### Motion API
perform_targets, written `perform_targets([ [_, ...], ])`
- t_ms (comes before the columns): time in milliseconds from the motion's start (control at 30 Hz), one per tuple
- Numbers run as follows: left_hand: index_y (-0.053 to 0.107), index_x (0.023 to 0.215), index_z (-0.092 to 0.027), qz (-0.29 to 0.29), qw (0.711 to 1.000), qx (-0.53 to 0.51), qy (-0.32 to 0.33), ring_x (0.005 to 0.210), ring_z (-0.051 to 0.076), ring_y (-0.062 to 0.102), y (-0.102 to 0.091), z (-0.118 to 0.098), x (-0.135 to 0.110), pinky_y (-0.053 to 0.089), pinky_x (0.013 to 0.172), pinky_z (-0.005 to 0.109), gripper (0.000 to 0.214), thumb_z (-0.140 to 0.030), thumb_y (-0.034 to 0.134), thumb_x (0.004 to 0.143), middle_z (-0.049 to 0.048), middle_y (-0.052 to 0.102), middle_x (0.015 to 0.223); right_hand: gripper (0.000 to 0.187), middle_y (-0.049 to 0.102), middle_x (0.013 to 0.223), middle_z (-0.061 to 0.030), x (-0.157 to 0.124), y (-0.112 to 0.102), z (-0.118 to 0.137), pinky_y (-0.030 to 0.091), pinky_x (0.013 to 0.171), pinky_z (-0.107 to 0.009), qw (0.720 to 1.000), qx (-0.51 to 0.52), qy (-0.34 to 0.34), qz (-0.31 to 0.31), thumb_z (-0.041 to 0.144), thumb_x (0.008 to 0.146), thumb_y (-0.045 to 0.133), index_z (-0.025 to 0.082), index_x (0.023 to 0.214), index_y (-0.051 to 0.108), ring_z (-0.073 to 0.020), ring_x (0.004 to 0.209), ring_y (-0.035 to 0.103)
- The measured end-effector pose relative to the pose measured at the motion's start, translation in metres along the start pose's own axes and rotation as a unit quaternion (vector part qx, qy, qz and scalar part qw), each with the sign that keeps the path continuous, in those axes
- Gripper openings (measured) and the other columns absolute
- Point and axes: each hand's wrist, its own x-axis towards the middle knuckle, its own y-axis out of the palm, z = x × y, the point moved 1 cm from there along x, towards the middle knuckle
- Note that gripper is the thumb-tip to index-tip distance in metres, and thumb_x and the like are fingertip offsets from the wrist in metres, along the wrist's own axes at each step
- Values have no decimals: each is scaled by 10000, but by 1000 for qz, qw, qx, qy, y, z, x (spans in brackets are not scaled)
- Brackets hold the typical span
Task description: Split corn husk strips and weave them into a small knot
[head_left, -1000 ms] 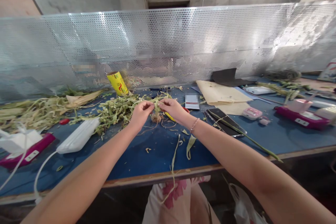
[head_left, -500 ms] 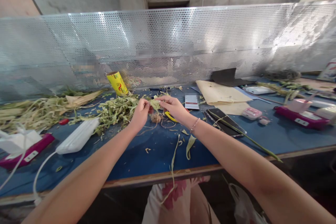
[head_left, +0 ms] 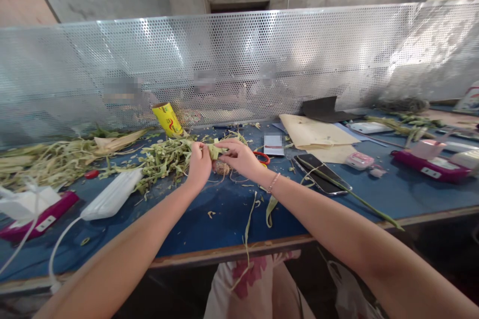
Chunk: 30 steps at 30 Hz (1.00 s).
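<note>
Between my two hands is a folded strip of pale green plant leaf (head_left: 214, 151), pinched from both sides. My left hand (head_left: 200, 162) is closed on its left end, fingertips pressed together. From the right, my right hand (head_left: 242, 158) grips the strip with thumb and fingers. Just below them a small ball of brown twine (head_left: 222, 168) lies on the blue table, partly covered. A heap of green plant pieces (head_left: 164, 159) lies beside my left hand. Red-handled scissors (head_left: 262, 155) show behind my right wrist, mostly hidden.
A yellow can (head_left: 167, 119) leans near the perforated metal screen (head_left: 239, 60). To the right are a black phone (head_left: 322, 174), brown paper (head_left: 318, 132) and a purple power strip (head_left: 430, 167). A white device (head_left: 112, 194) with a cable lies left. Leaf scraps (head_left: 271, 209) are scattered in front.
My hands have drawn slightly closer, and the leaf strip between them looks more compactly folded. The right hand moved a little left and down, showing more of the red scissor handle.
</note>
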Motion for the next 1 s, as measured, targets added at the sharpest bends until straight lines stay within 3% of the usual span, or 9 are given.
perform_targets([
  [233, 372, 781, -210, -53, 980, 155, 111, 441, 110, 382, -5, -7, 2, 294, 493, 256, 127, -314, 425, 831, -55, 393, 524, 311, 520, 1083, -60, 0, -4, 6, 534, 729, -270, 999, 31, 38, -17, 165, 664, 627, 177, 974, 653, -99, 795, 576],
  [467, 373, 809, -205, -79, 968, 208, 113, 467, 127, 399, -9, -10, 4, 302, 528, 273, 111, -311, 386, 840, -53, 389, 543, 488, 502, 1151, -69, 1, -10, 17, 532, 775, -268, 999, -13, 38, 8, 197, 559, 729, 175, 1036, 628, -118, 869, 572],
  [567, 379, 823, -208, -84, 977, 170, 93, 461, 122, 395, -10, -5, 6, 295, 514, 266, 167, -372, 409, 831, -55, 384, 549, 413, 479, 1181, -69, 2, -11, 13, 553, 686, -271, 999, 8, 47, 8, 214, 643, 673, 198, 1053, 621, -76, 711, 584],
  [700, 392, 876, -218, -71, 996, 37, 49, 431, 106, 376, -11, 5, 11, 307, 492, 257, 293, -500, 422, 802, -59, 375, 551, 360, 432, 1233, -57, 4, -14, 9, 553, 606, -261, 997, 50, 54, 8, 193, 711, 604, 243, 1067, 615, -14, 533, 540],
  [833, 397, 923, -230, -82, 994, -62, 22, 425, 102, 364, -11, 10, 14, 316, 473, 247, 347, -547, 423, 783, -66, 341, 529, 384, 421, 1255, -53, 4, -18, 12, 540, 566, -218, 996, 64, 56, 12, 179, 682, 620, 233, 1062, 605, 6, 506, 516],
  [1000, 386, 939, -226, -87, 994, -65, -7, 403, 84, 349, -12, 8, 14, 317, 438, 227, 334, -522, 434, 791, -77, 327, 519, 440, 415, 1247, -57, 3, -17, 9, 511, 539, -204, 996, 74, 59, 4, 186, 670, 611, 228, 1101, 536, 6, 507, 507],
])
